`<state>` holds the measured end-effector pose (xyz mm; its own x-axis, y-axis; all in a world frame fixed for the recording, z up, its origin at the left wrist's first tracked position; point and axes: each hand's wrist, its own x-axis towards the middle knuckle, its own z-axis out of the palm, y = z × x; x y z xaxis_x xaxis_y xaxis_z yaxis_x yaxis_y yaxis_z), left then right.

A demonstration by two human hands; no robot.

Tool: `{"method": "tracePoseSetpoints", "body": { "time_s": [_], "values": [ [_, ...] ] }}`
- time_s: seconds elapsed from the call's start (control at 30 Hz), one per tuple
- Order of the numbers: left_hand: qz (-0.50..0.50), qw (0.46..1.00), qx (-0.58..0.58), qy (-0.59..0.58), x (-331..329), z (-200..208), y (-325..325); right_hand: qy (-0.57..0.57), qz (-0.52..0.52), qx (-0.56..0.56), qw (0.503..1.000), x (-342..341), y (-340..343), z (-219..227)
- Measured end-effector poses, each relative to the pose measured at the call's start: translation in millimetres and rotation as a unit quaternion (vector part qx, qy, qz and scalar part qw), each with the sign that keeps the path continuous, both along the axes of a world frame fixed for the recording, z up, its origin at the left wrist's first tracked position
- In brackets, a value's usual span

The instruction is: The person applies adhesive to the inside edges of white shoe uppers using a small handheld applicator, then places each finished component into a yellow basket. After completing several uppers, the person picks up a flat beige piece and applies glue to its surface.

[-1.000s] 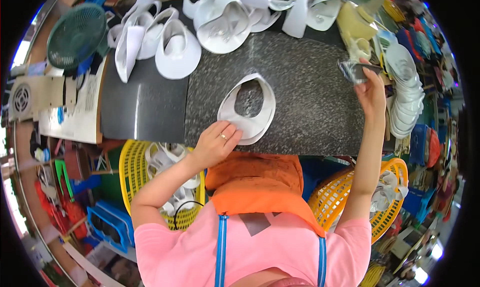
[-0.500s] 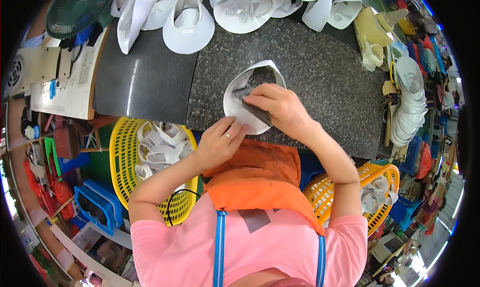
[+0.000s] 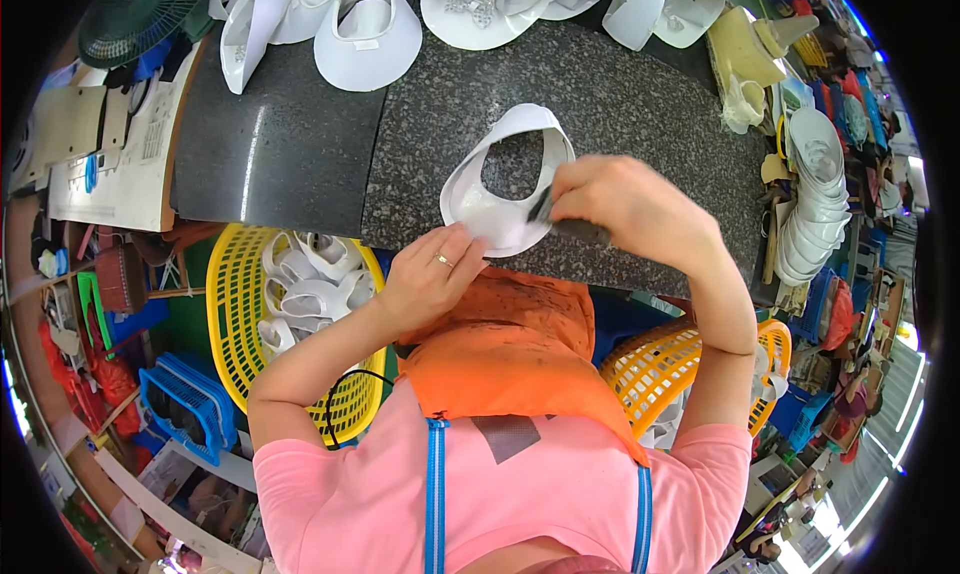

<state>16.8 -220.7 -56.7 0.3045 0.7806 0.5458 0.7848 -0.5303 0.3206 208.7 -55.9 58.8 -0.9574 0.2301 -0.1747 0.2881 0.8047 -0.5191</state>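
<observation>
A white shoe upper [image 3: 505, 226], visor-shaped with an oval opening, lies on the dark speckled stone top in front of me. My left hand [image 3: 437, 271], a ring on one finger, presses its fingertips on the upper's near left edge. In my right hand [image 3: 625, 209] is a dark, flat, brush-like tool [image 3: 580, 230]. The tool's tip touches the right side of the upper, near the opening; the fingers partly cover it, so its exact kind is unclear.
More white uppers [image 3: 368, 49], some with sparkly ornaments [image 3: 480, 12], line the far edge. A yellow basket [image 3: 226, 319] of white pieces stands left, an orange-yellow basket [image 3: 655, 379] right. Stacked white uppers [image 3: 815, 209] and a cream-coloured container [image 3: 745, 59] are at the right.
My right hand and the dark tool have moved right, from inside the upper to its right side. The upper has turned slightly, and its opening shows more. My left hand stays at its edge.
</observation>
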Motion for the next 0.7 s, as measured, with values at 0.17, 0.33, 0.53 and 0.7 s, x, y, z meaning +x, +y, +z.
{"method": "tracePoseSetpoints", "body": {
  "time_s": [0.17, 0.33, 0.53, 0.7],
  "values": [
    [-0.016, 0.994, -0.078, 0.08, 5.2, 14.2, 6.1, 0.08, 0.066, 0.008, 0.995, -3.5, -4.6, 1.0],
    [-0.001, 0.979, -0.093, 0.18, 15.9, 23.7, 6.1, 0.022, -0.037, 0.181, 0.983, -1.9, -13.4, -4.7],
    [0.016, 0.988, -0.121, 0.094, 16.1, 29.3, 11.9, 0.125, -0.027, 0.155, 0.98, 12.0, -9.8, 3.5],
    [0.128, 0.968, -0.076, -0.202, -5.4, 32.5, 14.1, 0.372, -0.375, 0.076, 0.845, 43.3, -10.4, 10.1]
  ]
}}
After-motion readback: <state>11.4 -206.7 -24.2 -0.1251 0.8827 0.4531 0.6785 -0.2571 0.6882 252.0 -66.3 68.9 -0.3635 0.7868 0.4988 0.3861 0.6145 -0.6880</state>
